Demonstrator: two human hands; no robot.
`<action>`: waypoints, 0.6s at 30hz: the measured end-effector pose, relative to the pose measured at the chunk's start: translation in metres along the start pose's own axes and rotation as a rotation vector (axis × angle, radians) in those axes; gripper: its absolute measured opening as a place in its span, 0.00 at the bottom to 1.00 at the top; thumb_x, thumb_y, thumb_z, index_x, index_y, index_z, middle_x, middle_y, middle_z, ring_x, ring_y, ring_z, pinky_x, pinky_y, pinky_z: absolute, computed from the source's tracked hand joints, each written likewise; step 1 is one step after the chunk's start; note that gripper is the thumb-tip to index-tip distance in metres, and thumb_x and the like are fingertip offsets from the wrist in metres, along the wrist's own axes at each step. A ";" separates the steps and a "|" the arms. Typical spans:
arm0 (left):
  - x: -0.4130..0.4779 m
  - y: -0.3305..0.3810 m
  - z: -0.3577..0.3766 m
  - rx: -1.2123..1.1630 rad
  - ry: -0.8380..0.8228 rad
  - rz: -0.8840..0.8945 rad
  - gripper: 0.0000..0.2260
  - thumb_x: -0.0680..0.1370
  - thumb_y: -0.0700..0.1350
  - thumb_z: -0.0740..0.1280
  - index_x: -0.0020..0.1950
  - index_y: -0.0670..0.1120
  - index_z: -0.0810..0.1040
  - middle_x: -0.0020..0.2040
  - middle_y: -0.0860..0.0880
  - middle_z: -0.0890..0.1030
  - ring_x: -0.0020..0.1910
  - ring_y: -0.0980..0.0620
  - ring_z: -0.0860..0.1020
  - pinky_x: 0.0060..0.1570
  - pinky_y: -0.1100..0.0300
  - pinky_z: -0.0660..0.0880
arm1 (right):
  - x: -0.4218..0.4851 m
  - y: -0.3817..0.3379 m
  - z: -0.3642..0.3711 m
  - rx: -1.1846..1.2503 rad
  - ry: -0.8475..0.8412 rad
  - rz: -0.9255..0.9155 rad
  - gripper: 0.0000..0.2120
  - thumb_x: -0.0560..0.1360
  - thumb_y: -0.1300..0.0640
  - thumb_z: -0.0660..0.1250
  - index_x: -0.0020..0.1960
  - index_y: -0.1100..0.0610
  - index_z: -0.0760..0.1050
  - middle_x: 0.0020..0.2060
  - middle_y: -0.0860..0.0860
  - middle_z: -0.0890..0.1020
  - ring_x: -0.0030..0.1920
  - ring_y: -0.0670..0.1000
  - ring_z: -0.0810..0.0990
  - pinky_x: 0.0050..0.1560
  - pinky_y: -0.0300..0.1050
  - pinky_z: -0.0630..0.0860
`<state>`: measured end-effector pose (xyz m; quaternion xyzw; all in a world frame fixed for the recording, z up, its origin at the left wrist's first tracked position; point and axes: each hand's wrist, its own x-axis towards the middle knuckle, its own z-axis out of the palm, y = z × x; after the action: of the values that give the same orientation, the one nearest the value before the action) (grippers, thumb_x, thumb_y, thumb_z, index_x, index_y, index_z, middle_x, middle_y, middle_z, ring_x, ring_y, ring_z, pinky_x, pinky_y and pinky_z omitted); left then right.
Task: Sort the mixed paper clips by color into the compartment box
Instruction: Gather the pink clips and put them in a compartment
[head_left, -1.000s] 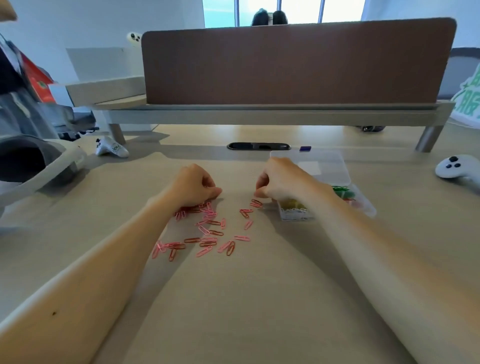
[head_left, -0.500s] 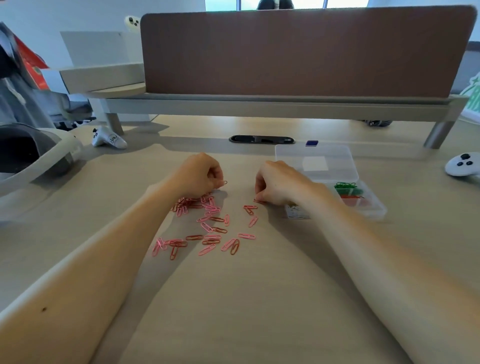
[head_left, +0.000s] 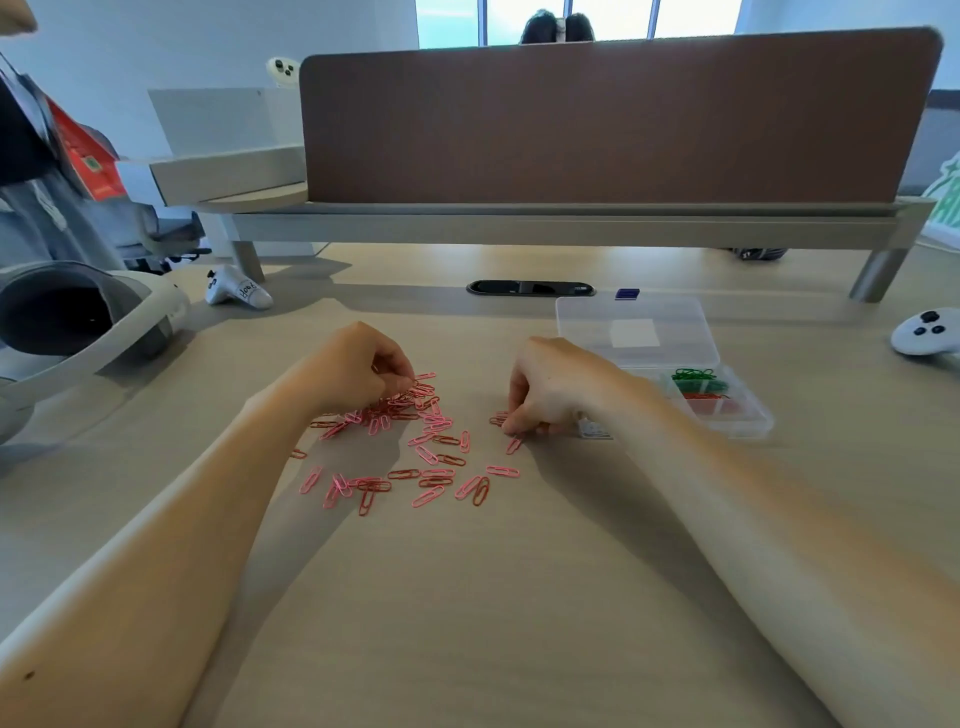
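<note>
Several pink and red paper clips (head_left: 415, 457) lie scattered on the wooden table between my hands. My left hand (head_left: 358, 371) sits curled at the pile's far left edge, its fingertips pinching clips. My right hand (head_left: 550, 387) is curled too, fingertips down on clips at the pile's right side. The clear compartment box (head_left: 743, 423) stands just right of my right hand, lid (head_left: 634, 332) folded back. Green clips (head_left: 693, 378) fill one compartment and red clips (head_left: 706, 400) another; my wrist hides the nearer compartments.
A white headset (head_left: 78, 322) lies at the far left, with a white controller (head_left: 236, 291) behind it. Another controller (head_left: 924, 332) rests at the right edge. A brown divider panel (head_left: 613, 119) on a raised shelf closes off the back. A black cable slot (head_left: 530, 287) sits mid-table.
My right hand slid down and left from the box's front corner onto the clips at the pile's right edge. My left hand stayed curled at the pile's top left.
</note>
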<state>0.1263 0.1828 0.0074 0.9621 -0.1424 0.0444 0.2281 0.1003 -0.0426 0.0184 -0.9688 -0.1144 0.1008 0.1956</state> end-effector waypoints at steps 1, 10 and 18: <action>-0.001 -0.002 -0.001 0.006 0.000 -0.004 0.03 0.74 0.39 0.72 0.46 0.44 0.84 0.41 0.49 0.83 0.42 0.52 0.80 0.49 0.58 0.78 | 0.000 -0.001 0.002 -0.004 0.013 0.001 0.04 0.68 0.58 0.77 0.38 0.58 0.83 0.33 0.53 0.84 0.34 0.52 0.83 0.32 0.42 0.80; -0.003 -0.003 -0.002 0.055 -0.084 -0.036 0.06 0.71 0.42 0.75 0.47 0.49 0.85 0.40 0.50 0.84 0.40 0.54 0.80 0.45 0.63 0.76 | 0.002 -0.004 0.008 -0.054 0.080 -0.039 0.09 0.70 0.59 0.74 0.34 0.51 0.78 0.38 0.50 0.82 0.42 0.51 0.81 0.37 0.42 0.76; -0.006 0.007 -0.003 -0.159 0.004 0.027 0.04 0.72 0.40 0.74 0.46 0.47 0.85 0.40 0.49 0.84 0.39 0.55 0.81 0.44 0.65 0.77 | 0.003 -0.004 0.009 0.548 0.105 0.001 0.07 0.73 0.66 0.71 0.38 0.58 0.79 0.33 0.54 0.81 0.33 0.51 0.80 0.40 0.45 0.81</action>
<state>0.1185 0.1794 0.0118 0.9389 -0.1582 0.0378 0.3035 0.1006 -0.0348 0.0112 -0.8837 -0.0719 0.0780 0.4559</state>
